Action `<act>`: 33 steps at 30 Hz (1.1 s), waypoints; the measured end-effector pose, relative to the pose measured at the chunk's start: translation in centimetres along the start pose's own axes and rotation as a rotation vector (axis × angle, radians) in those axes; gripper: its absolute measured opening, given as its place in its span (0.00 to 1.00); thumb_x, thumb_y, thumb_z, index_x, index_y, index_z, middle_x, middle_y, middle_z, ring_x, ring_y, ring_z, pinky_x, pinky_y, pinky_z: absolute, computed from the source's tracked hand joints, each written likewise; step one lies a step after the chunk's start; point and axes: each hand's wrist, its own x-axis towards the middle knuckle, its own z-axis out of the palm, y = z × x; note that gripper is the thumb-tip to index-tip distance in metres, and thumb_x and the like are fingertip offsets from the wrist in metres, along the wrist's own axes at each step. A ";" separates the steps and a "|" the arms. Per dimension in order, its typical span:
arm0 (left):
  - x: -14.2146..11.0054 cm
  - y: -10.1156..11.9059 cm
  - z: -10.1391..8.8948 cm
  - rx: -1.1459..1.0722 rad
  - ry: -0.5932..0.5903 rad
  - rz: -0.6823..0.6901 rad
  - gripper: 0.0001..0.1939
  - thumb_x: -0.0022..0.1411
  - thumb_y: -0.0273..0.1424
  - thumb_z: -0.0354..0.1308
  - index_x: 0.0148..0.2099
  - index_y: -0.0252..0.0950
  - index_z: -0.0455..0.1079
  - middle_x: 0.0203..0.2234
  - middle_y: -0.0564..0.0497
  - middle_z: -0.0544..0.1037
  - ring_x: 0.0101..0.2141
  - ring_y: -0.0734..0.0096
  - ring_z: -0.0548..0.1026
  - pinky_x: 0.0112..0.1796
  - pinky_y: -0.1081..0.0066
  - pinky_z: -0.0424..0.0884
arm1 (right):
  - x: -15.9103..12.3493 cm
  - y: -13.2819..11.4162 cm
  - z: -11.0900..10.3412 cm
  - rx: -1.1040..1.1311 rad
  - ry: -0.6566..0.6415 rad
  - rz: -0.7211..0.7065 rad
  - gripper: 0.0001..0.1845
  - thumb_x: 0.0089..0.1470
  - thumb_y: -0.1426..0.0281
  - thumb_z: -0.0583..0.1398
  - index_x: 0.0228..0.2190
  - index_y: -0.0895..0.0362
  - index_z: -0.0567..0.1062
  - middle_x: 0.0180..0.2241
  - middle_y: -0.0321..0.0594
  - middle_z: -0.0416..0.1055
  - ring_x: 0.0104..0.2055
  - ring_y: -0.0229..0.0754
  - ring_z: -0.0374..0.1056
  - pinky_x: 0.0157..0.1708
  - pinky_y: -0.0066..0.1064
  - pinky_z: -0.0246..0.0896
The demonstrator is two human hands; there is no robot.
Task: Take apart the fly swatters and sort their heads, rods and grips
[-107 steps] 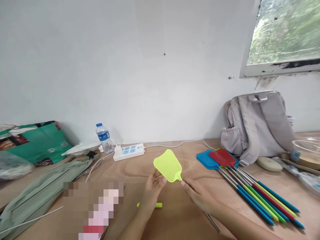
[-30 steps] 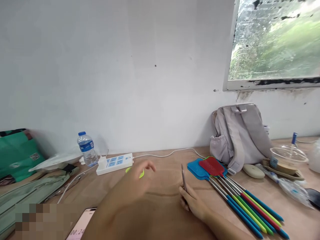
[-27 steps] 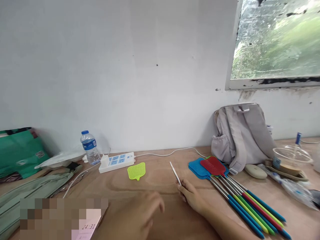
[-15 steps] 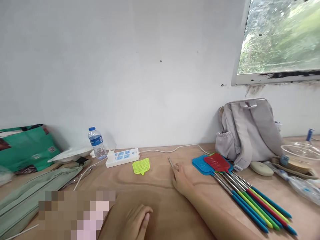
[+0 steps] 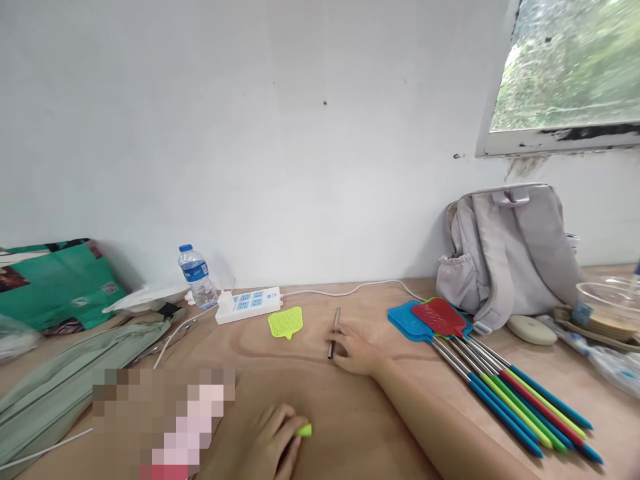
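My right hand [image 5: 354, 351] rests over the table with its fingers closed around a thin metal rod [image 5: 337, 321], whose two ends stick out. Low in the view, my left hand [image 5: 277, 437] is curled around a yellow-green handle [image 5: 305, 431]; only its tip shows past the fingers. A loose yellow-green fly swatter head [image 5: 285, 323] lies flat beyond my hands, left of the rod. To the right is a pile of fly swatters with blue heads [image 5: 406, 322], a red head [image 5: 440, 316] on top, metal shafts and coloured handles [image 5: 515, 393].
A white power strip [image 5: 249, 305] and a water bottle [image 5: 199, 277] stand near the wall. At the right are a grey backpack [image 5: 520, 247], an oval beige case [image 5: 531, 330] and a plastic cup [image 5: 605, 303]. A grey-green bag [image 5: 85, 373] and a green bag [image 5: 65, 283] lie left.
The rod in my right hand has turned more upright in view, and its near end now shows. The tip of the yellow-green handle has come into sight at my left fingers. The view has shifted slightly.
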 end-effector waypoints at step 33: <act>6.0 -0.9 0.6 0.041 0.096 -0.242 0.13 0.54 0.27 0.49 0.39 0.42 0.71 0.38 0.50 0.73 0.44 0.59 0.68 0.46 0.55 0.58 | -0.7 0.3 0.3 -0.112 0.086 0.065 0.20 0.50 0.75 0.54 0.47 0.59 0.69 0.52 0.50 0.61 0.54 0.47 0.58 0.52 0.38 0.54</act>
